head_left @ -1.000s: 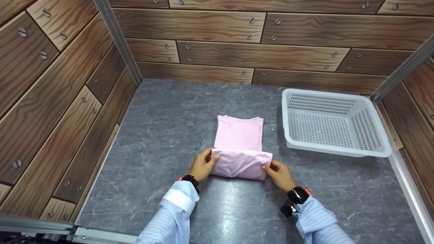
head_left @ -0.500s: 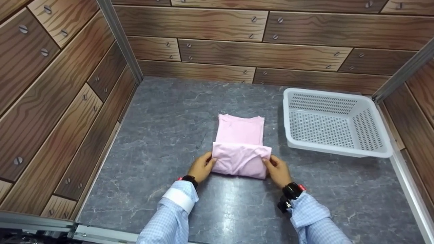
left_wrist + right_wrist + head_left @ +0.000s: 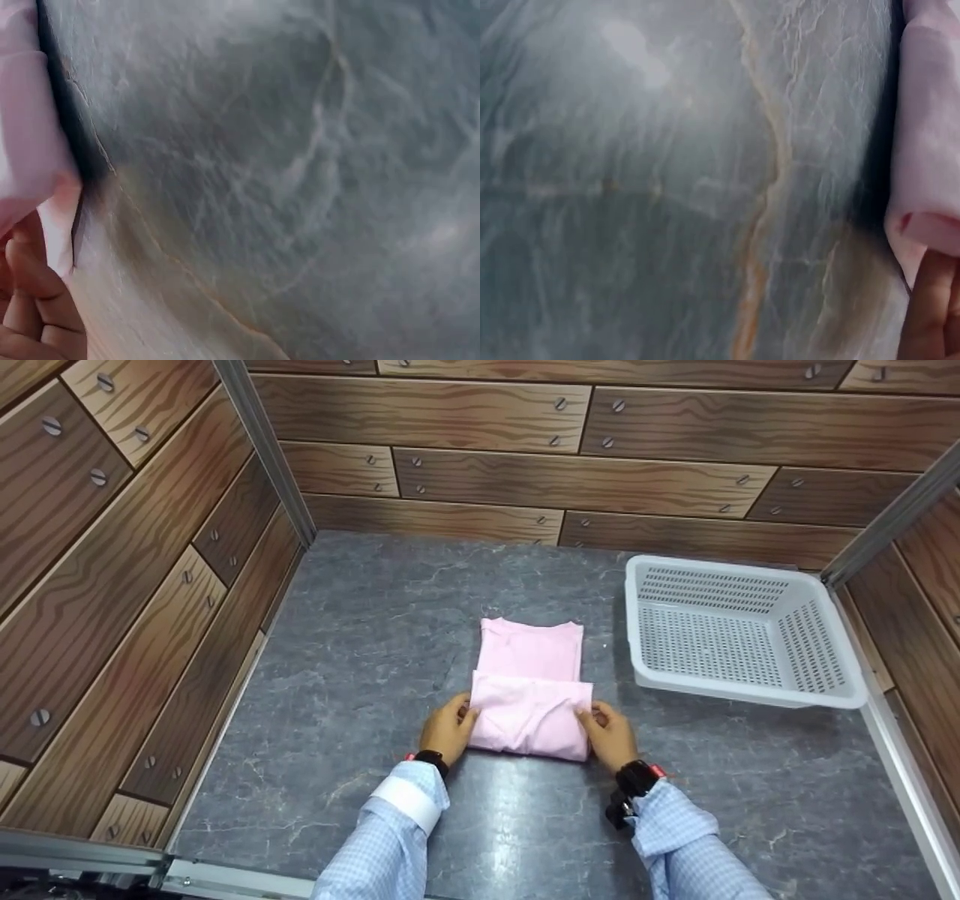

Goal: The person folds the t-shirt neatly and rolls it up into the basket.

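Note:
A pink T-shirt (image 3: 529, 651) lies on the dark marbled surface, its neckline pointing away from me. Its near part is doubled over toward the neckline in a wrinkled flap. My left hand (image 3: 448, 730) pinches the flap's left side between thumb and fingers. On the opposite side, my right hand (image 3: 613, 736) pinches the flap's right edge. The left wrist view catches curled fingers (image 3: 43, 307) under the pink cloth (image 3: 26, 142) at its left border. In the right wrist view, the rounded fold (image 3: 930, 135) runs down to my fingertips (image 3: 930, 300).
A white perforated plastic basket (image 3: 746, 697) stands at the right. Wood-patterned panels (image 3: 480, 412) wall in the back and both sides, with metal posts at the corners. A metal rail (image 3: 232, 881) runs along the near left edge.
The flap's leading edge has moved up toward the neckline and now lies flatter. My right hand has shifted slightly left, and both hands keep their hold on the T-shirt.

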Motion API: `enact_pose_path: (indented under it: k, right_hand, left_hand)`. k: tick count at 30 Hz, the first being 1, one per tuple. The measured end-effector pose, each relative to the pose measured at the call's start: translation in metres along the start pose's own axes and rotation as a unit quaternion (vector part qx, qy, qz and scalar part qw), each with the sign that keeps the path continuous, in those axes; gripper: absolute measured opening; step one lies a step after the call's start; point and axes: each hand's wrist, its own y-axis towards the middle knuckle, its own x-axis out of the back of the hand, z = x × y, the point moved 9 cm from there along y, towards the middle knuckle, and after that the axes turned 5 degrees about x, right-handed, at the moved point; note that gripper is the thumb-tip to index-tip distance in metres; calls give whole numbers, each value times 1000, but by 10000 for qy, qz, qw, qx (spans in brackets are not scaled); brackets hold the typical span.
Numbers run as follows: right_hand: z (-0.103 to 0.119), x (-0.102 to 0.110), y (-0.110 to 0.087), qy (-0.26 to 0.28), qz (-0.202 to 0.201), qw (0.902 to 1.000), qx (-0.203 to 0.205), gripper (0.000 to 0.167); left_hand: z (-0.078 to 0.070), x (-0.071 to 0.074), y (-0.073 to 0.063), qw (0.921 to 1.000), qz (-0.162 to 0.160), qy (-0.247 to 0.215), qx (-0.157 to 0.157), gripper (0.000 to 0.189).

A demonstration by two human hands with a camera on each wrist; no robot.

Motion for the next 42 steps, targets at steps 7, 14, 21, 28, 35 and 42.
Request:
enact_pose_path:
  k: [7,14,21,28,35,42]
  right_hand:
    - [-9,-10,-5,123,714,9969,-310,45]
    - [-6,-7,-7,196,464,9987,56,45]
    - [-6,-2,-10,-679,107,9975,159,44]
    - [-2,1,-13,-1625,24,9865,-213,55]
    - [24,-9,-17,-2938,122,9487,1165,70]
    - [22,-38,-28,-3857,1000,8950,2005,66]
  left_hand:
    - [10,-4,-4,9996,204,-136,118,25]
    - [7,-5,-2,9999,-25,98,-82,29]
    - [-1,-9,2,9967,-390,643,-302,30]
    - [-2,-7,2,9945,-742,698,-243,26]
    - [-25,-16,-9,9681,-404,1713,-1784,57]
    - [-14,-44,-16,9374,735,2742,-2019,82]
